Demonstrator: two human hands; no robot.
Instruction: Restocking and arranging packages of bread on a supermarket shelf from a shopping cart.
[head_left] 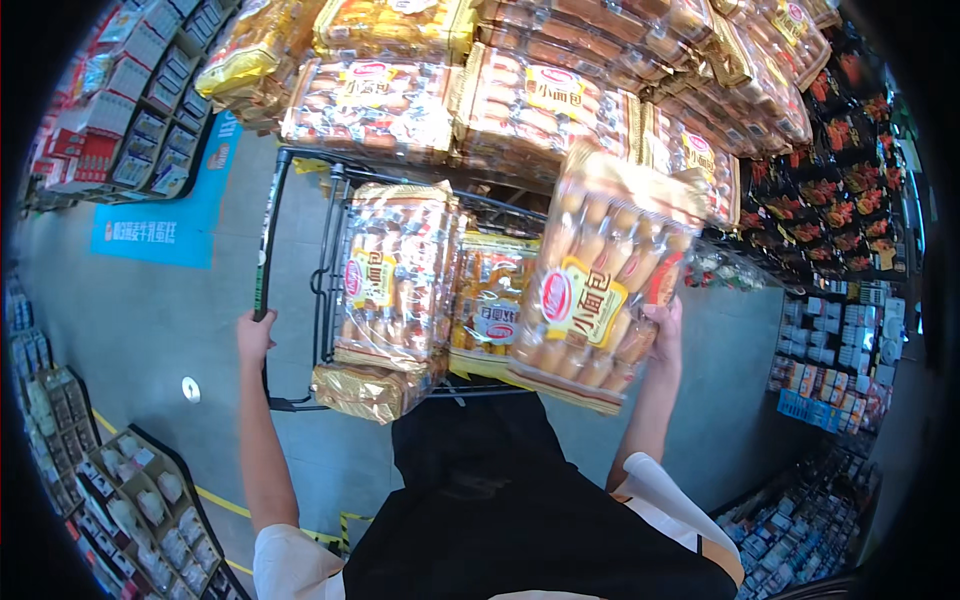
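Shop aisle: cart rail (pixel 268 240) is gripped by left hand (pixel 254 336); bread pack (pixel 596 290) clasped by right hand (pixel 664 335) w/ fingers wrapped around its edge, could slip off, as only one edge is held.

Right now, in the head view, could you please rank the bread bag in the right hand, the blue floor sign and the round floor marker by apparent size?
1. Bread bag, though it is nearest the camera.
2. Blue floor sign.
3. Round floor marker.

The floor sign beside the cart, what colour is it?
The rectangular floor sign is bright blue with white lettering; the head view shows it best.
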